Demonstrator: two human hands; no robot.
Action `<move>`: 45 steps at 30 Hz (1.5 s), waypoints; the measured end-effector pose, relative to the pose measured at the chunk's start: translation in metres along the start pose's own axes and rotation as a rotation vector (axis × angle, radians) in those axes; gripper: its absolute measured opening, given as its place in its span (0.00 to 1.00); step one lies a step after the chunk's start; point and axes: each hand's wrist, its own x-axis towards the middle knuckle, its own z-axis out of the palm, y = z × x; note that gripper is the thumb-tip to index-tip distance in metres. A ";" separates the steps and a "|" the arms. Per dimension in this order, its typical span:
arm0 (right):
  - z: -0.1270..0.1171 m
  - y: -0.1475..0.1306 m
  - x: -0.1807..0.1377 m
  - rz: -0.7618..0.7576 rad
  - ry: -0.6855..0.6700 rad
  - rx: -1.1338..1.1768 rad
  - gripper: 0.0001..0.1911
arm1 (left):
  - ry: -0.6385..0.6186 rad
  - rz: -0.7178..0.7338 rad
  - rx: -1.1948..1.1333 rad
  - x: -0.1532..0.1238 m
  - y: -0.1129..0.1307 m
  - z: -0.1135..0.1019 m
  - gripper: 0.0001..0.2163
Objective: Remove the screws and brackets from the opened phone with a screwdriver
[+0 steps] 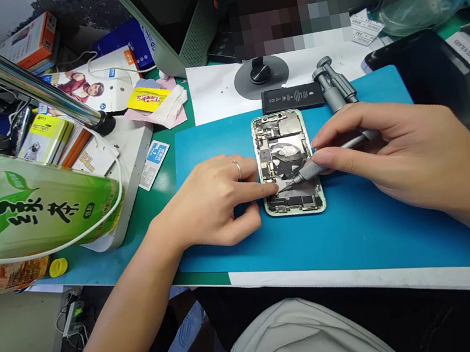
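Covering most of the desk is a big blue mat, and all the work sits on it. Far to the left, off the mat, stands a big green bag with writing on it, held in a white ring stand.

Next come the two hands. The right hand comes in from the right side and pinches a thin grey screwdriver between the thumb and the first fingers. The left hand lies loose on the mat with nothing in it. Its pointing finger reaches out and touches the left edge of the phone.

The open phone lies flat near the top middle of the mat, between the two hands. Its back is off, so you can see the little metal parts inside. The sharp tip of the screwdriver is down in the lower left part of the phone, right beside the left fingertip.

Just above the phone lies a flat black battery. Beside it, to the right, lie two more grey tools.

Smallest of all, a thin ring sits on one finger of the left hand.
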 end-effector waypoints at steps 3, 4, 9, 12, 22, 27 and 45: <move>0.000 0.000 0.000 -0.007 0.005 -0.014 0.11 | 0.009 0.001 0.006 0.000 0.000 0.000 0.18; 0.000 0.000 0.000 -0.012 0.010 -0.016 0.10 | 0.015 0.004 0.006 0.000 0.000 0.000 0.17; 0.000 0.001 0.001 -0.018 0.019 -0.028 0.11 | 0.040 0.013 -0.008 -0.001 0.000 0.000 0.17; 0.000 0.001 0.000 -0.020 0.021 -0.030 0.12 | 0.044 0.014 -0.024 -0.001 0.001 -0.001 0.16; 0.001 -0.001 0.001 -0.002 0.047 -0.046 0.11 | 0.037 0.008 -0.057 0.001 0.002 -0.001 0.14; 0.001 -0.002 0.002 -0.014 0.049 -0.054 0.12 | 0.035 0.015 -0.071 0.001 0.002 -0.002 0.15; 0.003 0.007 0.001 -0.143 0.100 -0.095 0.12 | 0.036 -0.005 -0.077 -0.001 0.002 -0.001 0.15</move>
